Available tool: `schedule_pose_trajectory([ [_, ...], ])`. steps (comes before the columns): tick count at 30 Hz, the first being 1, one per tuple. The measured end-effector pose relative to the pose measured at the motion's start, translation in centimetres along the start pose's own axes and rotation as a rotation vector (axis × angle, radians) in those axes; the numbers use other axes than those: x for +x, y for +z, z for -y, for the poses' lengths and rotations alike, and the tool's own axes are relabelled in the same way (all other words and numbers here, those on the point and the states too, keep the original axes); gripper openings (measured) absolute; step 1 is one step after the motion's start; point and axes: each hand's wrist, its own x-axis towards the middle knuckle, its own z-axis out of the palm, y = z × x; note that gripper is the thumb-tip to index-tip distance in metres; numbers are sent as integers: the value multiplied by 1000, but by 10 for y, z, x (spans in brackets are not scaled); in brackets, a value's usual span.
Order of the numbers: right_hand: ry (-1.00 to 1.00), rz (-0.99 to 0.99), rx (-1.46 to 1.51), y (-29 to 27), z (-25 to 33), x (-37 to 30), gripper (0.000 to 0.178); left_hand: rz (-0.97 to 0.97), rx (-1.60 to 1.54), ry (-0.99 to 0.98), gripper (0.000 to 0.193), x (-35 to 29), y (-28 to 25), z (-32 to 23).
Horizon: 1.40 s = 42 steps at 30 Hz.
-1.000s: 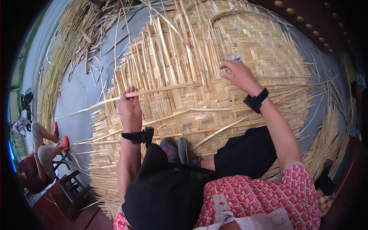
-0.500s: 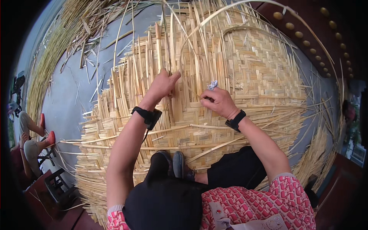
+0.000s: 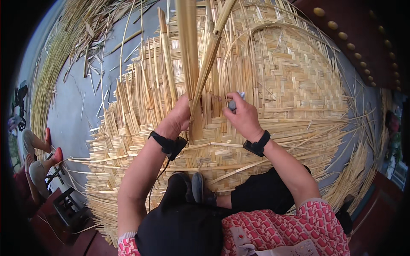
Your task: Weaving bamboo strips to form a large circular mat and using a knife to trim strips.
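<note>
A large mat (image 3: 294, 68) woven from flat, straw-coloured reed strips spreads out in front of me. My left hand (image 3: 176, 116) is closed around raised reed strips (image 3: 188, 47); they stand up from the weave, and part of its fingers is hidden behind them. Another long, jointed strip (image 3: 209, 55) slants up to the right, crossing the raised ones near that hand. To the right, my right hand (image 3: 244, 114) is curled just above the weave. A small grey thing (image 3: 232, 105) shows at its fingers, with a whitish wrap (image 3: 242, 95) beside it; what it grips is unclear.
Loose reeds (image 3: 51, 77) lie in a long bundle at the left, with scraps on the grey floor (image 3: 79, 102). Another reed pile (image 3: 352, 170) is at the right. A dark red door with round studs (image 3: 342, 36) stands far right. A person in red shoes (image 3: 58, 154) sits left.
The reed strips at my left hand now stand up high toward me. That hand has come lower and nearer. My right hand has turned slightly, and the thin arched strip has dropped away from it.
</note>
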Motion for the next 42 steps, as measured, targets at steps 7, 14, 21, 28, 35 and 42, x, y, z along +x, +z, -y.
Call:
schedule_pose_trajectory([
  [7,-197,280,-51,-6,-25,-1,22,-126,229,592,67,-24,12,-12],
  [14,225,176,679,6,-25,5,29,-812,-420,558,28,-83,-44,49],
  [21,-375,29,-692,22,-27,-56,57,-104,-486,732,68,-99,-40,8],
  [28,-368,209,-826,34,-14,-68,45,225,-641,1276,78,-252,-64,-34],
  [35,-376,151,-845,32,-17,-55,43,-119,-485,1724,28,-397,-98,-96],
  [42,-241,308,-815,30,0,-52,37,-594,-281,918,29,-295,-180,-74],
])
